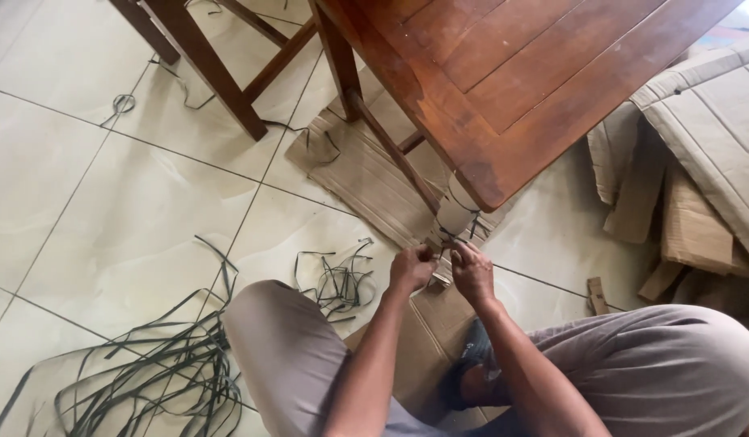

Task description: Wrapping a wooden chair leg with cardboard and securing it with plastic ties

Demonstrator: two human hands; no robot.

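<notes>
Pinching thin dark strap at wrapped table leg: left hand, right hand, fingers closed on it.

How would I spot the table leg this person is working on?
Find the brown wooden table at the top and follow its nearest corner down. The wrapped leg stands under that corner, just above the left hand and right hand. Unlike the bare brown legs farther back, it is covered in pale wrapping.

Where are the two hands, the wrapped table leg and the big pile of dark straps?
left hand (412, 267), head view, on its back.
right hand (472, 273), head view, on its back.
wrapped table leg (456, 209), head view, on the pale wrapping.
pile of dark straps (160, 374), head view, mid-tangle.
</notes>
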